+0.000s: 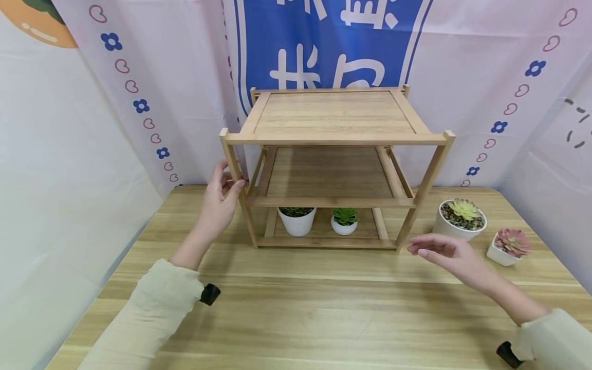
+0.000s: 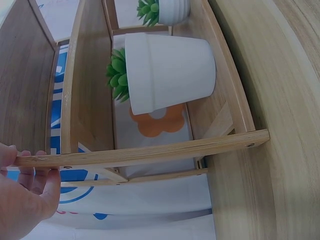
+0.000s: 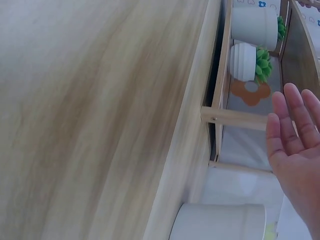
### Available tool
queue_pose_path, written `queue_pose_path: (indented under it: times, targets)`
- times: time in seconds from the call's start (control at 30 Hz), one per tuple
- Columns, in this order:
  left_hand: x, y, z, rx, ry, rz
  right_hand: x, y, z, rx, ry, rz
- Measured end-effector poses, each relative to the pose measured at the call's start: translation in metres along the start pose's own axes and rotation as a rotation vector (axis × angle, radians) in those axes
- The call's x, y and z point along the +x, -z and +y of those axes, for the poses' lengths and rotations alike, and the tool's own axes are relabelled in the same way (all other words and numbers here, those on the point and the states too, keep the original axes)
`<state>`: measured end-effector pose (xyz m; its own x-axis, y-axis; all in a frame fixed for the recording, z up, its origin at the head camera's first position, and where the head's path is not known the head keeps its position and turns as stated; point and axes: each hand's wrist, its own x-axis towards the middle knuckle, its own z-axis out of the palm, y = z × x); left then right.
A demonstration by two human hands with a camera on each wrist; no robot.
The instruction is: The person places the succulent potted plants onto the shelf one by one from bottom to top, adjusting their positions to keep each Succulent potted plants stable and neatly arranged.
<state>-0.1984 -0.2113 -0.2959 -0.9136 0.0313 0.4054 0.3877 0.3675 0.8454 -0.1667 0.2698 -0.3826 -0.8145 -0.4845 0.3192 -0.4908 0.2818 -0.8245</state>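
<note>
A three-tier wooden shelf [image 1: 328,114] stands on the table. My left hand [image 1: 219,204] holds its left front post; in the left wrist view, the thumb and fingers lie on either side of the post [image 2: 150,153]. Beside the foot of the right front post is my right hand [image 1: 455,257], fingers extended and nothing in them. On the bottom tier sit a larger white pot [image 1: 298,224] and a small white pot [image 1: 344,226], both with green succulents. The upper part of the larger pot's plant is hidden by the middle tier in the head view.
Right of the shelf, a white round pot [image 1: 455,231] holds a yellow-green succulent. Nearer the table's right edge is a small white pot [image 1: 501,253] with a pink succulent. A printed cloth [image 1: 185,82] hangs behind the wooden table [image 1: 296,308].
</note>
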Motion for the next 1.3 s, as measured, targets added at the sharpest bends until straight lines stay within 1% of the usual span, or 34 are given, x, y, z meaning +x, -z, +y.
queue_pose_path:
  times: [0.23, 0.63, 0.8, 0.93, 1.03, 1.17, 1.3]
  targets:
    - [0.000, 0.000, 0.000, -0.006, 0.006, 0.010, -0.008, 0.007, 0.001, -0.053, -0.033, 0.053]
    - [0.000, 0.000, 0.004, -0.010, 0.021, 0.010, -0.023, 0.020, 0.006, -0.118, -0.065, 0.108]
    - [0.000, 0.000, 0.003, -0.015, 0.023, 0.007, -0.028, 0.025, 0.007, -0.109, -0.049, 0.134]
    - [0.000, 0.000, 0.001, -0.010, 0.014, 0.006, -0.032, 0.030, 0.006, -0.103, -0.020, 0.178]
    - [0.000, 0.000, 0.001, -0.007, 0.007, 0.006, -0.034, 0.033, 0.005, -0.071, 0.000, 0.215]
    - [0.000, 0.000, 0.003, -0.011, 0.014, 0.002, -0.036, 0.036, 0.005, 0.016, 0.035, 0.257]
    - [0.000, 0.000, 0.003, -0.010, 0.019, 0.001, -0.036, 0.039, 0.002, 0.015, 0.051, 0.287]
